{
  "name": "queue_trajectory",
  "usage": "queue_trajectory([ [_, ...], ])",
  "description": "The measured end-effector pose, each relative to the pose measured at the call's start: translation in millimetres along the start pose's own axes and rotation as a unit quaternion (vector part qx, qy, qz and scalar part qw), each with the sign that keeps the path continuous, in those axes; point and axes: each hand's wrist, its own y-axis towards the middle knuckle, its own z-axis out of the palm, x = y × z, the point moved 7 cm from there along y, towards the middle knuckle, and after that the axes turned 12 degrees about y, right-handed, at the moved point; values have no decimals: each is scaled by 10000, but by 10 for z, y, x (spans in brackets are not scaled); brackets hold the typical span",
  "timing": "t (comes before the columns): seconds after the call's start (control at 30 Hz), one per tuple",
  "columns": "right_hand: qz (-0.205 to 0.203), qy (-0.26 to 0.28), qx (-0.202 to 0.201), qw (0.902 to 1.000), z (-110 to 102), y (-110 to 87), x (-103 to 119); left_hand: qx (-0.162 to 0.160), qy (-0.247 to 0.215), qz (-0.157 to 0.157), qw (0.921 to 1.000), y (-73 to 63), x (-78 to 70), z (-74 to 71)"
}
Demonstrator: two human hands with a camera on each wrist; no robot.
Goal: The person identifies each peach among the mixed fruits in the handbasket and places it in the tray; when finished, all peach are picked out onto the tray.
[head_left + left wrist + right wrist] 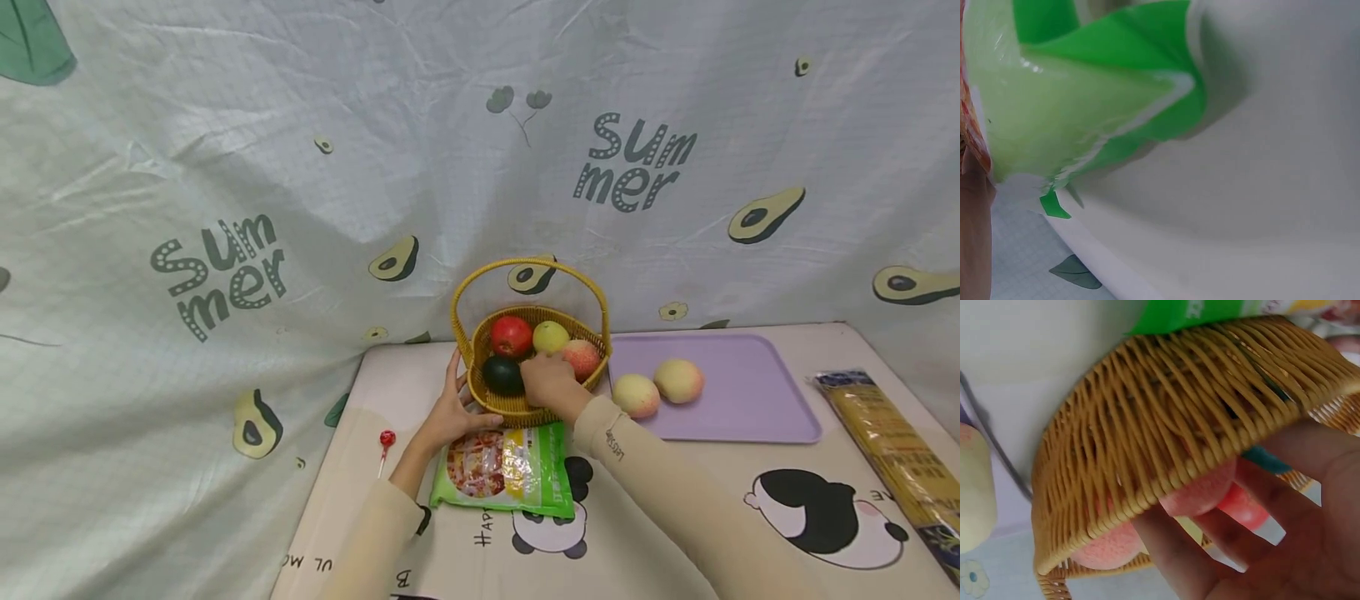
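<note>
A wicker basket (525, 417) with an arched handle stands at the back of the table. Inside lie a red apple-like fruit (512, 336), a yellow-green round fruit (551, 337), a dark green oval fruit (502, 376) and a reddish peach (581, 358). My right hand (551, 383) reaches over the front rim; in the right wrist view its fingers curl round a pinkish peach (1200, 490), which the hand hides in the head view. With fingers and thumb spread, my left hand (450, 412) rests against the basket's left side, just above a green food bag (517, 471).
Right of the basket is a purple tray (750, 392), with two pale peaches (636, 395) at its left end. A long yellow-brown packet (892, 442) lies along the right table edge. A red lollipop (387, 438) lies at the left. A printed curtain (420, 167) hangs behind.
</note>
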Motion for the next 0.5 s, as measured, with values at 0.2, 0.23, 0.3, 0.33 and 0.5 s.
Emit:
queue_trajectory([
  [0.2,-148,-155,-372,9991,78,13,1,-18,-16,28,10000,11,-13,0],
  [0.23,-184,-166,-429,9988,84,13,5,-17,-23,27,10000,11,-14,1],
  [0.3,-246,-155,-533,9982,82,4,15,-18,-19,35,10000,9,-17,3],
  [0.33,-279,-160,-580,9978,75,-3,20,-20,-22,39,10000,9,-18,5],
  [0.5,-466,-125,-682,9965,54,-25,42,-29,-54,43,10000,-1,-24,7],
])
